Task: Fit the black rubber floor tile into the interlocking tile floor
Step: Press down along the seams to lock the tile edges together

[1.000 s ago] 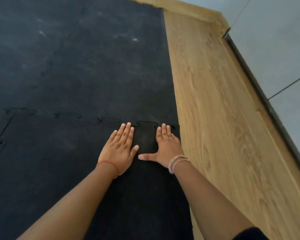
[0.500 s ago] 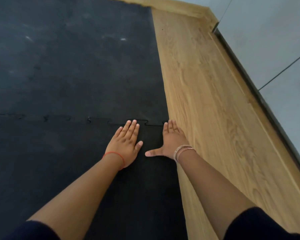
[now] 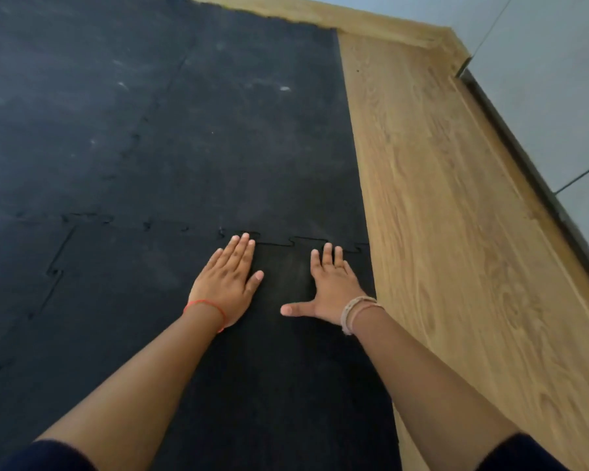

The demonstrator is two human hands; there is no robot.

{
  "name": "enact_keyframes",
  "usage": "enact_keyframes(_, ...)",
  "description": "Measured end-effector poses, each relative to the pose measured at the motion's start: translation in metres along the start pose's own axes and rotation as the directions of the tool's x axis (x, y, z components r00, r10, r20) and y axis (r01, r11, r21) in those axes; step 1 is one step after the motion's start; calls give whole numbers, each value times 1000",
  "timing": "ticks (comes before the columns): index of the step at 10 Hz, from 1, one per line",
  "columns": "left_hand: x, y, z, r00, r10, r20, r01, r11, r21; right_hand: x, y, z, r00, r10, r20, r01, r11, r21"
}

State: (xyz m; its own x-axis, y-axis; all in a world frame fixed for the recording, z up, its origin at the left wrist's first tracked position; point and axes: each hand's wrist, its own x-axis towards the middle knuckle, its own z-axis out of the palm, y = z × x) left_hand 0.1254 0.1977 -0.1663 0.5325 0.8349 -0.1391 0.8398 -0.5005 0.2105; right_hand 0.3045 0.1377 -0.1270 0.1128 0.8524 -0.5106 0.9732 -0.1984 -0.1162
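Observation:
The black rubber floor tile [image 3: 286,368] lies flat in front of me at the right edge of the black interlocking tile floor [image 3: 218,137]. Its toothed far edge meets the tile beyond along a jagged seam [image 3: 306,240], where thin dark gaps show. My left hand [image 3: 228,280] presses palm down on the tile near the seam, fingertips reaching it. My right hand [image 3: 330,287] lies flat beside it, fingers spread, thumb pointing left. Both hands hold nothing.
A light wooden floor [image 3: 439,232] runs along the right side of the tiles. A grey wall [image 3: 558,96] with a dark base strip stands further right. Another toothed seam [image 3: 53,270] runs down the left side.
My hands have spread slightly further apart on the tile. The view has tilted up and shifted, showing more of the tile floor ahead and to the left.

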Motion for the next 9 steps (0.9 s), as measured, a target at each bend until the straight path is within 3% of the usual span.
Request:
enact_keyframes(2,4,-7,8,998,43,-56,-45,998,-43,13,-7,10,997,76,-31,-74,996,57)
enact_keyframes(5,6,-9,-9,989,39,140,-39,999,-3,7,-17,-2,992,128,-2,-128,991,42)
enact_keyframes(6,6,-2,-23,975,26,222,-21,999,-25,-9,-25,8,972,188,-139,-180,981,71)
enact_keyframes(7,-14,23,-44,991,120,52,-121,993,9,-50,-48,20,878,246,-411,-169,962,215)
enact_keyframes(8,-39,47,-80,929,282,-240,-291,957,-4,-96,-65,-11,685,373,-626,16,851,525)
enact_keyframes(9,-35,72,-159,792,310,-525,-366,931,-2,-179,-75,-90,276,449,-850,374,765,525)
